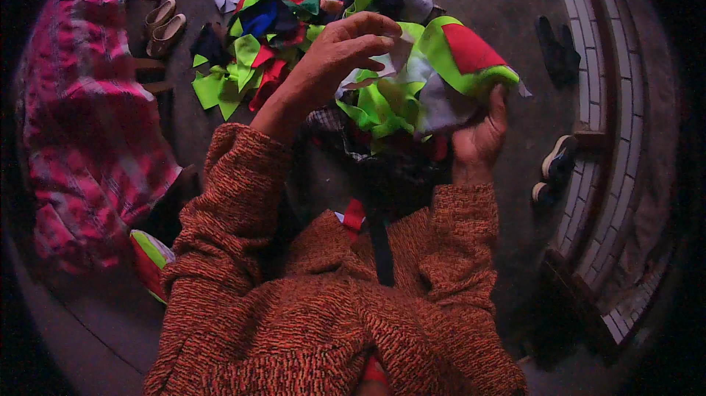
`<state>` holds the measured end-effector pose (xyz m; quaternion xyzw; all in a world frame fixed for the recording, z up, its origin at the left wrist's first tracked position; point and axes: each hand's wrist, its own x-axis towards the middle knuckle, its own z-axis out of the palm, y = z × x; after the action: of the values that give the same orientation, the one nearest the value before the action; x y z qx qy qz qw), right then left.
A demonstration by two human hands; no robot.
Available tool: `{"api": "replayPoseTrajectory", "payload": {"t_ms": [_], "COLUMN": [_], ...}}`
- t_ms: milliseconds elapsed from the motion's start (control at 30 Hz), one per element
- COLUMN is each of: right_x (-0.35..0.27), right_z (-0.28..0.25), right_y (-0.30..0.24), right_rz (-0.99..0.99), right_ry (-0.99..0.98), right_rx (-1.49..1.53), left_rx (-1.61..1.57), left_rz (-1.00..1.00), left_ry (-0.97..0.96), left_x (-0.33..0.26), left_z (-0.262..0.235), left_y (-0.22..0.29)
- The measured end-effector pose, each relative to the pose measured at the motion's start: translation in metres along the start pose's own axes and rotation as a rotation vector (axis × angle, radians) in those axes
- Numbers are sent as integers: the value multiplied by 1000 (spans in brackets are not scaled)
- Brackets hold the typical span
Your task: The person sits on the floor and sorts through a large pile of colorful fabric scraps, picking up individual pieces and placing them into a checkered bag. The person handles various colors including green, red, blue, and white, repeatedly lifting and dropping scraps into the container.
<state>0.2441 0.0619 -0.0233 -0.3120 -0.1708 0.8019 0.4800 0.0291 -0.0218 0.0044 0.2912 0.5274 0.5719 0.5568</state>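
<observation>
My right hand [482, 131] grips the edge of a neon-green fabric piece [440, 49] with a red patch [471, 49] on it and grey material along its underside. My left hand [342, 54] is raised over the near part of the scraps, its fingers curved and apart. Pale grey cloth [397, 58] lies close by its fingertips; whether they touch is unclear. Crumpled neon-green scraps [386, 105] sit between my hands, above a dark bundle [397, 168] near my lap.
A heap of red, green, blue and black cloth scraps [268, 25] spreads over the floor ahead. Tan shoes [168, 34] and a pink plaid cloth [88, 116] are at left. Along the right run a white-tiled ledge [594, 102], dark footwear [562, 157] and a black item [557, 50].
</observation>
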Motion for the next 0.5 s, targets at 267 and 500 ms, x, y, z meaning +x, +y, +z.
{"api": "replayPoseTrajectory", "payload": {"t_ms": [267, 500], "right_x": [1, -1], "right_z": [5, 7], "right_y": [4, 17], "right_rz": [-131, 32], "right_ry": [61, -94], "right_rx": [-214, -805], "left_rx": [114, 83], "left_rz": [33, 13], "left_ry": [141, 213], "left_x": [1, -3], "left_z": [-11, -12], "left_y": [-3, 5]}}
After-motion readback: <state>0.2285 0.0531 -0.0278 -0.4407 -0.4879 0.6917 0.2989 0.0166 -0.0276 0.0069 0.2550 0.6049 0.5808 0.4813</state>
